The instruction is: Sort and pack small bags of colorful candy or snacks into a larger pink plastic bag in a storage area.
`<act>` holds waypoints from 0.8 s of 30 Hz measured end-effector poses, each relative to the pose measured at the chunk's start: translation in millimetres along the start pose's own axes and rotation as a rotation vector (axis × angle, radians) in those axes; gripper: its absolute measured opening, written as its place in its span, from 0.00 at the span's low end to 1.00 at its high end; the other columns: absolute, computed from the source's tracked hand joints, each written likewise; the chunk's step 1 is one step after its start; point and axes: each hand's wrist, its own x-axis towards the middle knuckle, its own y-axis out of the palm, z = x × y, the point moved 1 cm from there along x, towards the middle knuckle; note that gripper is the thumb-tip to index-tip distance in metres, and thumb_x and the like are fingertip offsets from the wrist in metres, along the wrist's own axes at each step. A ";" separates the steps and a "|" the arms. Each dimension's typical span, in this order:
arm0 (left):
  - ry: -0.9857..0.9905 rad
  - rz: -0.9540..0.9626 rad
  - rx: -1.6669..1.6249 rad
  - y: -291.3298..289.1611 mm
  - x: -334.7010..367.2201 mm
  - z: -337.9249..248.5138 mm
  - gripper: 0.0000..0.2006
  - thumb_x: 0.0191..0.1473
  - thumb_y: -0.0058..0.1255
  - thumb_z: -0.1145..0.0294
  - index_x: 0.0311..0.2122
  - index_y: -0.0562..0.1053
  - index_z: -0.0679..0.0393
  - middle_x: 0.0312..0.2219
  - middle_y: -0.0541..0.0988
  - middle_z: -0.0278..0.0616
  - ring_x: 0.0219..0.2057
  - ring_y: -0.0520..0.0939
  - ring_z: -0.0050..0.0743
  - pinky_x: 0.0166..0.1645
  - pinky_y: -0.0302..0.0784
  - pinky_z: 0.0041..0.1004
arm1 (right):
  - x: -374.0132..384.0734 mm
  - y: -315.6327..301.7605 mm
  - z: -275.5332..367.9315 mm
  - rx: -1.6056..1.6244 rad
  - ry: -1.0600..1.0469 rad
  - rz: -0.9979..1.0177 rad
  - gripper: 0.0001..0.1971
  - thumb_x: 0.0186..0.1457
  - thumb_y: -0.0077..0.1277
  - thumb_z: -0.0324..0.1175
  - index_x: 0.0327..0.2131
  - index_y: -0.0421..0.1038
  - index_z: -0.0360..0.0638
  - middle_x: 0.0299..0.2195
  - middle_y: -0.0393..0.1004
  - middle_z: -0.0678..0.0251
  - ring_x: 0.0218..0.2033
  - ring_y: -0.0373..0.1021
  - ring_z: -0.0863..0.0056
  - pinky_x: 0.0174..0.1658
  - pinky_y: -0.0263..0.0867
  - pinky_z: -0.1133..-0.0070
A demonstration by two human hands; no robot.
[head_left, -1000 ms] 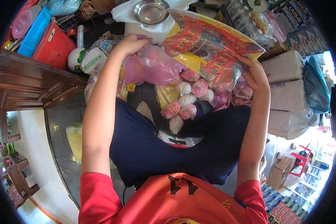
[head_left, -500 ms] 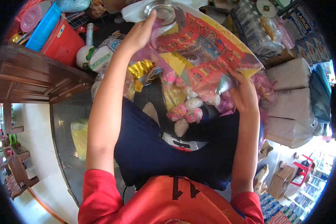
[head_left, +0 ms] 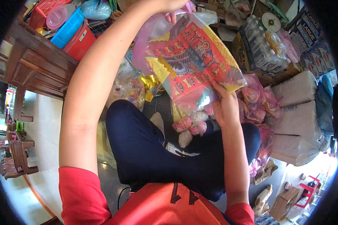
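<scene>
A thin pink see-through plastic bag (head_left: 141,48) is stretched around red and yellow printed paper sheets (head_left: 199,56), held tilted above my lap. At the top of the picture my left hand (head_left: 172,6) is closed on the bag's far edge, fingers partly cut off by the frame. My right hand (head_left: 227,107) grips the near right side of the bag and sheets, thumb on top, other fingers underneath. Below them, between my crossed legs, lie several small clear packets of pink and white pieces (head_left: 197,127). Gold foil wrapping (head_left: 151,84) shows left of the bag.
At the far left a red bin (head_left: 80,41) and a blue basket (head_left: 69,28) stand behind a brown wooden panel (head_left: 41,67). To the right are pink plastic bags (head_left: 255,93), white wrapped bundles (head_left: 294,116), bottles in plastic (head_left: 261,47) and a dial scale (head_left: 271,22).
My left hand has moved up and away, drawing the pink bag's edge out past the printed sheets. The sheets lean differently, and the view has shifted slightly.
</scene>
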 end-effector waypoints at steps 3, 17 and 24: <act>0.109 -0.048 0.030 -1.4 0.3 -23.3 0.44 0.61 0.18 0.32 0.50 0.73 0.67 0.38 0.80 0.60 0.19 0.82 0.43 0.25 0.82 0.35 | -2.0 -0.8 1.0 -0.017 0.050 -0.010 0.18 0.57 0.50 0.19 0.52 0.65 0.36 0.49 0.72 0.61 0.49 0.71 0.70 0.49 0.71 0.73; 0.326 0.145 0.493 100.5 -78.8 -131.1 0.39 0.58 0.38 0.32 0.36 0.79 0.68 0.23 0.78 0.51 0.24 0.81 0.41 0.35 0.77 0.34 | -0.2 -10.5 10.1 0.085 -0.062 -0.005 0.16 0.61 0.47 0.25 0.52 0.66 0.38 0.49 0.73 0.64 0.49 0.72 0.70 0.49 0.72 0.75; 0.927 -0.207 0.192 95.2 -134.3 -122.2 0.25 0.62 0.44 0.50 0.33 0.79 0.66 0.37 0.80 0.50 0.42 0.79 0.44 0.51 0.71 0.36 | 6.5 -30.9 28.2 0.270 -0.263 0.041 0.16 0.62 0.45 0.30 0.52 0.65 0.36 0.50 0.72 0.59 0.49 0.71 0.68 0.51 0.71 0.72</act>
